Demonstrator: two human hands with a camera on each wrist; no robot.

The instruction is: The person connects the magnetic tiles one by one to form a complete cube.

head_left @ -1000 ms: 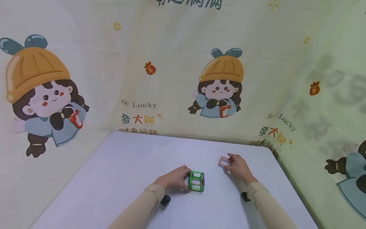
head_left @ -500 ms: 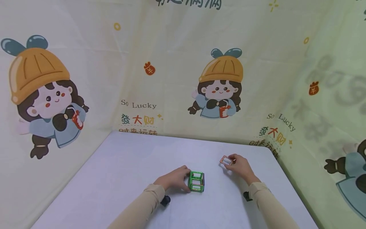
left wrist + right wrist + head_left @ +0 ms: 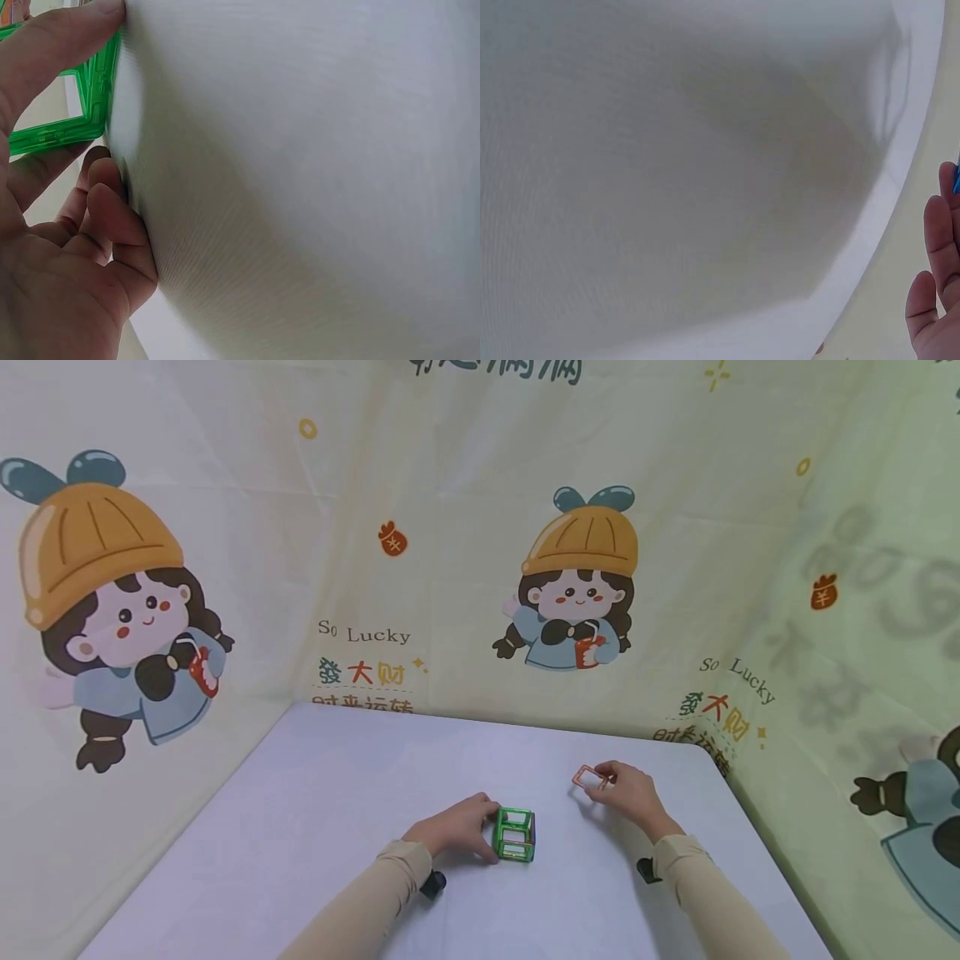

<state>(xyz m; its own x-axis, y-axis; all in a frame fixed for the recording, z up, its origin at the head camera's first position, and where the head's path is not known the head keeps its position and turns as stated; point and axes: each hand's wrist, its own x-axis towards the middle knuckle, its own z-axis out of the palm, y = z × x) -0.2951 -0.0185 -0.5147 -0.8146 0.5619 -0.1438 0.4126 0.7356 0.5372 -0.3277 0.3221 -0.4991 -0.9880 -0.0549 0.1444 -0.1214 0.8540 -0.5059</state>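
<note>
My left hand (image 3: 453, 828) holds a green magnetic-tile block (image 3: 516, 844) of open frames on the white table, thumb near its front corner and index finger behind it. In the left wrist view the thumb lies across the green frame (image 3: 94, 105), while the other fingers curl beneath with their backs close to the tabletop. To the right and farther back, my right hand (image 3: 630, 795) pinches an orange square magnetic tile (image 3: 577, 773) by its right side, tilted and above the table with a shadow below. The right wrist view shows only some fingers (image 3: 939, 232) and a sliver of blue (image 3: 957, 180) at the edge.
The white table (image 3: 337, 793) reaches back to a cream curtain (image 3: 450, 460) printed with cartoon figures and lettering. The curtain also runs along the left and right sides. A dark wrist camera (image 3: 433, 885) hangs under the left cuff, another camera (image 3: 648, 870) under the right.
The orange tile has tilted and risen slightly in my right hand, which has shifted a little to the right. My left hand and the green block have stayed in place.
</note>
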